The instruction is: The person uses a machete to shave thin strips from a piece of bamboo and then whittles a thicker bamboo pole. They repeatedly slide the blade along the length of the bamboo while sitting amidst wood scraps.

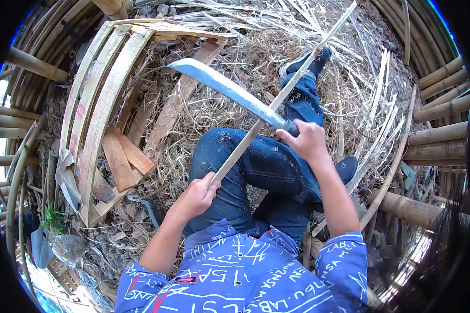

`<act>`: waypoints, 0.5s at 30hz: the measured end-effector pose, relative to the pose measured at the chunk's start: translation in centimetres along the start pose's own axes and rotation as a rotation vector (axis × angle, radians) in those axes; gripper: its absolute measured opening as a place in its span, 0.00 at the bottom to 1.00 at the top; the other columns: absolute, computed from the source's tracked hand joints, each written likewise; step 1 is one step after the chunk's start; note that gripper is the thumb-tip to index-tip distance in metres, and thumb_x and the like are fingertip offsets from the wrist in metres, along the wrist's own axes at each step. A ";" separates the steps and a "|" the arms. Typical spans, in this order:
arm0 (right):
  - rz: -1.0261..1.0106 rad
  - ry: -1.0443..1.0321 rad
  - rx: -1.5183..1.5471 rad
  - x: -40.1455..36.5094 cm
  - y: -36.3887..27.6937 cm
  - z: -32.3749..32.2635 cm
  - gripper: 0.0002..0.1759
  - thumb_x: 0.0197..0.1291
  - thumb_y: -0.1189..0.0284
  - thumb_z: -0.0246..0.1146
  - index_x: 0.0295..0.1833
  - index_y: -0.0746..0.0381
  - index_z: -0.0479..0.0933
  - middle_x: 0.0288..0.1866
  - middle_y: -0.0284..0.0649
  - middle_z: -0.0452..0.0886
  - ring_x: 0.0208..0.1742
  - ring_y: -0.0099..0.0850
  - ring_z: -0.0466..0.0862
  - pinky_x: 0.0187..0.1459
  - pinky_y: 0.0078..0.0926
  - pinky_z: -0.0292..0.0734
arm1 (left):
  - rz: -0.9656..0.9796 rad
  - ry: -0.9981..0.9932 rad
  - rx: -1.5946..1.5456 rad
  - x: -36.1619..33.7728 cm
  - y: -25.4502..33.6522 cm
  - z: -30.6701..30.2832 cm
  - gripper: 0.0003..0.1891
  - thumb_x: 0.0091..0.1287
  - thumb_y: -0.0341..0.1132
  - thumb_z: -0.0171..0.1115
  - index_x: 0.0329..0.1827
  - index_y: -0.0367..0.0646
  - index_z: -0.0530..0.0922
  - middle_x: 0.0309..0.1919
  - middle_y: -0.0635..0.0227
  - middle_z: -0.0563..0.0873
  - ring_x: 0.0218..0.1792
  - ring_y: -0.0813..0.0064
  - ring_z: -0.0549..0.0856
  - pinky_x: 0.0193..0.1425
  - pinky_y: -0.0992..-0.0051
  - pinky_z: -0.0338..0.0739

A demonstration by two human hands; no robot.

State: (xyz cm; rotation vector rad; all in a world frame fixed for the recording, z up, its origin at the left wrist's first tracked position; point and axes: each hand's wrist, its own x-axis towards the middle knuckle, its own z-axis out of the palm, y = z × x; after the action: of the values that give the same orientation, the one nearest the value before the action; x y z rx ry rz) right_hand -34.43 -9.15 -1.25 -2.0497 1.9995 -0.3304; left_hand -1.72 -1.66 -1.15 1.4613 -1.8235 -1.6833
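Note:
My left hand (pixel 199 195) is closed around the lower end of a long, pale bamboo strip (pixel 240 148). The strip slants up to the right across my thigh and past my outstretched foot. My right hand (pixel 307 140) grips the dark handle of a machete (pixel 224 87). Its broad blade points to the upper left and crosses the strip near the handle. Whether the blade touches the strip is hard to tell.
A slatted wooden pallet (pixel 107 96) stands at the left, with loose boards (pixel 121 161) by it. Shavings (pixel 193 115) and thin split strips (pixel 384 112) cover the ground around my legs. Bamboo poles (pixel 412 208) line the right side.

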 end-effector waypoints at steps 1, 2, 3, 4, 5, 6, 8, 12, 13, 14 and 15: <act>-0.019 0.013 -0.004 0.6 1.2 0.0 0.42 0.54 0.29 0.59 0.26 0.62 0.79 0.22 0.53 0.82 0.30 0.52 0.86 0.35 0.47 0.79 | 0.012 0.005 -0.001 -0.2 0.0 0.0 0.09 0.77 0.32 0.49 0.42 0.34 0.73 0.22 0.60 0.80 0.24 0.66 0.82 0.32 0.68 0.76; 0.052 0.035 0.011 1.5 2.2 -0.2 0.42 0.55 0.28 0.58 0.27 0.62 0.79 0.22 0.53 0.82 0.30 0.51 0.86 0.35 0.46 0.80 | 0.011 0.002 0.000 -0.3 -0.1 0.1 0.09 0.77 0.32 0.49 0.42 0.34 0.73 0.22 0.60 0.80 0.24 0.66 0.82 0.32 0.68 0.76; 0.123 0.062 0.023 2.7 3.3 -0.7 0.42 0.55 0.28 0.57 0.27 0.62 0.80 0.22 0.53 0.82 0.30 0.51 0.86 0.35 0.46 0.80 | -0.008 -0.003 -0.001 -0.3 -0.1 0.1 0.09 0.77 0.32 0.49 0.41 0.34 0.73 0.22 0.60 0.80 0.24 0.66 0.82 0.33 0.68 0.76; 0.240 0.090 0.043 3.8 4.5 -1.4 0.43 0.56 0.28 0.57 0.28 0.63 0.81 0.23 0.52 0.82 0.31 0.51 0.87 0.35 0.46 0.80 | -0.023 -0.007 -0.002 -0.1 -0.1 0.0 0.09 0.77 0.32 0.50 0.41 0.34 0.73 0.22 0.60 0.80 0.25 0.66 0.82 0.33 0.68 0.77; 0.355 0.119 0.062 4.8 5.6 -2.0 0.43 0.56 0.28 0.56 0.29 0.63 0.82 0.23 0.52 0.83 0.31 0.51 0.87 0.36 0.46 0.80 | -0.014 -0.004 -0.001 0.0 0.1 0.0 0.09 0.77 0.32 0.50 0.41 0.34 0.73 0.22 0.60 0.80 0.25 0.66 0.82 0.33 0.68 0.77; 0.391 0.088 0.083 5.3 5.8 -2.6 0.44 0.58 0.29 0.55 0.29 0.64 0.83 0.24 0.52 0.84 0.33 0.51 0.87 0.37 0.46 0.81 | -0.010 -0.017 0.008 0.0 0.2 0.1 0.09 0.77 0.32 0.49 0.41 0.34 0.73 0.22 0.60 0.80 0.25 0.66 0.82 0.33 0.67 0.77; 0.371 0.065 0.056 5.2 5.5 -2.7 0.44 0.58 0.29 0.55 0.29 0.65 0.83 0.25 0.52 0.84 0.33 0.51 0.87 0.38 0.46 0.81 | 0.003 -0.017 0.019 0.6 0.5 -0.3 0.09 0.77 0.32 0.49 0.41 0.34 0.73 0.22 0.60 0.80 0.25 0.66 0.82 0.33 0.67 0.77; 0.163 0.018 0.046 1.3 2.1 -0.8 0.42 0.57 0.30 0.57 0.29 0.63 0.82 0.24 0.52 0.83 0.31 0.51 0.87 0.37 0.46 0.81 | -0.043 -0.032 0.020 0.3 0.2 -0.2 0.10 0.77 0.33 0.50 0.41 0.34 0.74 0.23 0.59 0.81 0.25 0.65 0.83 0.34 0.67 0.77; 0.080 0.027 0.036 0.2 1.2 -0.1 0.41 0.56 0.30 0.59 0.28 0.62 0.81 0.22 0.51 0.83 0.30 0.50 0.87 0.36 0.46 0.81 | -0.039 -0.030 -0.001 0.3 0.0 -0.1 0.10 0.77 0.33 0.50 0.42 0.34 0.74 0.23 0.59 0.81 0.25 0.65 0.83 0.34 0.67 0.77; 0.006 -0.015 -0.010 -0.7 0.3 0.1 0.40 0.55 0.30 0.60 0.27 0.62 0.80 0.21 0.50 0.82 0.29 0.49 0.87 0.35 0.45 0.81 | -0.032 -0.029 -0.022 0.2 -0.1 -0.1 0.10 0.77 0.33 0.50 0.42 0.34 0.74 0.22 0.59 0.81 0.25 0.66 0.83 0.33 0.68 0.77; -0.070 -0.054 -0.057 -1.1 -0.2 -0.1 0.39 0.54 0.31 0.62 0.26 0.61 0.80 0.20 0.50 0.82 0.27 0.48 0.87 0.34 0.44 0.81 | -0.032 -0.029 -0.021 0.2 -0.1 -0.2 0.10 0.77 0.33 0.50 0.42 0.34 0.74 0.22 0.59 0.81 0.25 0.66 0.83 0.33 0.68 0.77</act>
State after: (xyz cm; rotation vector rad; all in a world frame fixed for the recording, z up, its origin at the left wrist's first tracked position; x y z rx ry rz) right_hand -34.32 -8.05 -1.07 -2.1434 1.9308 -0.2310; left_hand -1.64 -1.95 -1.22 1.4726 -1.8015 -1.7420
